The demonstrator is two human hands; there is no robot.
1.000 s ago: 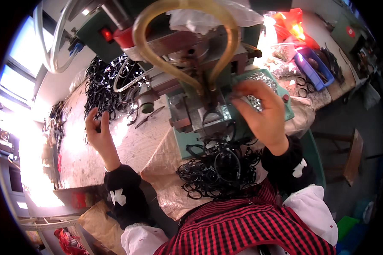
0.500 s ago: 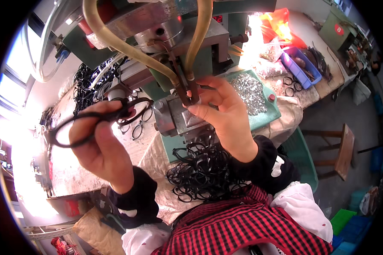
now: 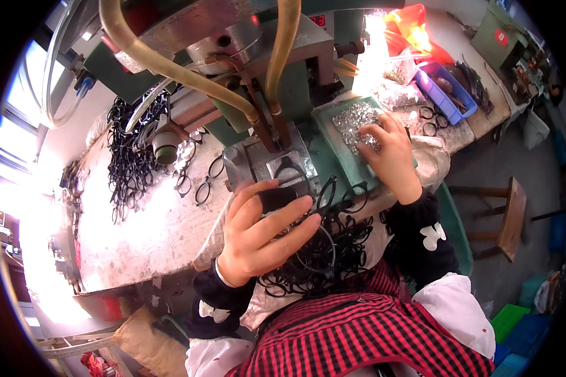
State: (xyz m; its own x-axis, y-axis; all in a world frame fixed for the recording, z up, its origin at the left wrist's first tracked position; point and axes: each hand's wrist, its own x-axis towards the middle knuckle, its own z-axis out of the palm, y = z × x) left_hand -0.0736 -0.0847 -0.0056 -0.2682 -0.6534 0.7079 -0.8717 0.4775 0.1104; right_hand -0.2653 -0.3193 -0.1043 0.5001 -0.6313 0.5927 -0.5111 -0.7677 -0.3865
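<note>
My left hand (image 3: 264, 235) is curled over the front of the metal fixture (image 3: 242, 164), closed on a black eyeglass frame. One rim of this eyeglass frame (image 3: 289, 163) rests on the fixture under two brown metal prongs (image 3: 271, 137); the rest is largely hidden by my fingers. Over a green tray (image 3: 326, 122) of small shiny metal parts (image 3: 352, 119), my right hand (image 3: 390, 154) reaches in with bent fingers, thumb and forefinger apart. Nothing shows between them. Below the fixture lies a pile of black eyeglass frames (image 3: 352, 242).
A press-like machine with yellowish hoses (image 3: 170, 66) stands over the fixture. More black frames (image 3: 129, 169) are heaped at the left. A blue bin (image 3: 443, 94) and an orange bag (image 3: 409, 28) sit at the far right. A wooden stool (image 3: 509, 220) stands on the floor.
My left hand has brought the eyeglass frame from the left onto the fixture. My right hand has left the prongs and moved right to the parts tray.
</note>
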